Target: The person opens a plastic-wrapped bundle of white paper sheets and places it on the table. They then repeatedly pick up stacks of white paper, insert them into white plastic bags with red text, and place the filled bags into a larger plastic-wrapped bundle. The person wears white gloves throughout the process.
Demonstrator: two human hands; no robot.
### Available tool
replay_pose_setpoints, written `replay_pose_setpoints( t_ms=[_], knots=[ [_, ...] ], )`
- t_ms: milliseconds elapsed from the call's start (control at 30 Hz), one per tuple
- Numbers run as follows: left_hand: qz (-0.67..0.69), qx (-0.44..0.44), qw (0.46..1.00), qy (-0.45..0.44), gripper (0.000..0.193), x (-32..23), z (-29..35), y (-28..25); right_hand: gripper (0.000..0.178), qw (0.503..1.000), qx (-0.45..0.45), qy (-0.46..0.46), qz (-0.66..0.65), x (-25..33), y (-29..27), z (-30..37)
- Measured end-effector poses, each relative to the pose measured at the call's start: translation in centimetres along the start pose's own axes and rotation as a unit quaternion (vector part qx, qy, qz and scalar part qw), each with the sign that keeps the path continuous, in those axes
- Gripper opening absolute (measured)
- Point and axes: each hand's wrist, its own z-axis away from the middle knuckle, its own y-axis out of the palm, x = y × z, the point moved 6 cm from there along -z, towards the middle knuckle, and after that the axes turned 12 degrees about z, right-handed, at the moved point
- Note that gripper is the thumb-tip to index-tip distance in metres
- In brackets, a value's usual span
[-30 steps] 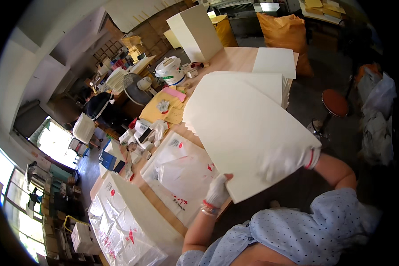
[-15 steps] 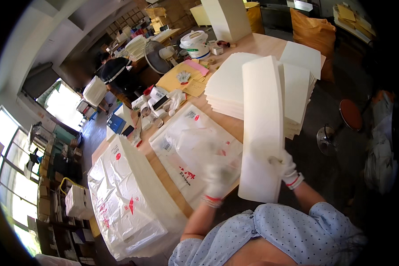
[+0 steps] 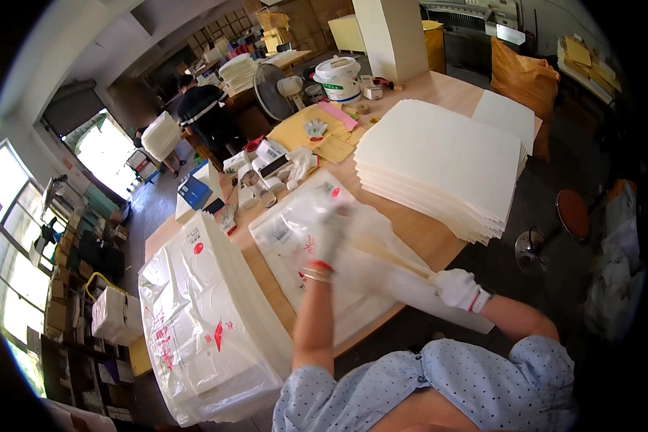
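Note:
My right hand [image 3: 462,290], in a white knit glove, is closed on the edge of a bundle of white sheets [image 3: 439,308]. The bundle lies low and slanted, its far end blurred among clear plastic bags. My left hand [image 3: 331,234], also gloved, is smeared by motion over the bags, and its fingers cannot be made out. Under it lies a flat pile of clear plastic bags [image 3: 273,234] with red and dark print. A tall pile of white sheets [image 3: 439,137] stands beyond my right hand. At the left rests a filled, printed plastic bag of sheets [image 3: 216,324].
Farther back on the wooden table [image 3: 450,248] are a white bucket [image 3: 338,81], yellow paper [image 3: 302,129], a spare glove [image 3: 315,128] and a blue box [image 3: 194,193]. A fan [image 3: 270,92] stands behind. One person [image 3: 201,115] works beyond; another carries a white stack [image 3: 161,135].
The bundle of sheets has come down from upright to low and slanted, its far end swung left toward the bags. My left hand has moved farther up over the bags.

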Motion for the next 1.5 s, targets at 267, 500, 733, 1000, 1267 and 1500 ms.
replay_pose_setpoints(
  t_ms=[267,500,733,1000,1267,1500],
  knots=[
    [0.079,-0.061,0.989,0.113,0.057,-6.6,8.7,7.8,0.061,0.95,-0.181,0.033,-0.252,-4.6,3.9,-12.2],
    [-0.251,-0.198,0.927,0.197,0.04,8.6,12.7,7.2,0.047,0.964,0.078,0.21,-0.145,-4.6,5.6,-21.9],
    [0.134,-0.392,0.898,-0.146,0.021,17.8,18.8,0.3,0.075,0.974,0.144,0.108,-0.136,-7.0,15.7,-20.7],
    [0.044,-0.291,0.917,-0.269,0.012,9.4,34.8,7.2,0.082,0.956,-0.041,-0.056,-0.287,-6.2,17.0,-5.9],
    [0.109,-0.198,0.944,-0.242,0.011,1.4,42.8,11.6,0.069,0.949,0.026,0.009,-0.313,-5.2,11.6,10.4],
    [0.083,-0.411,0.868,-0.266,0.005,6.7,45.0,12.6,0.051,0.991,0.048,0.043,-0.116,-5.2,12.0,6.8]
  ],
)
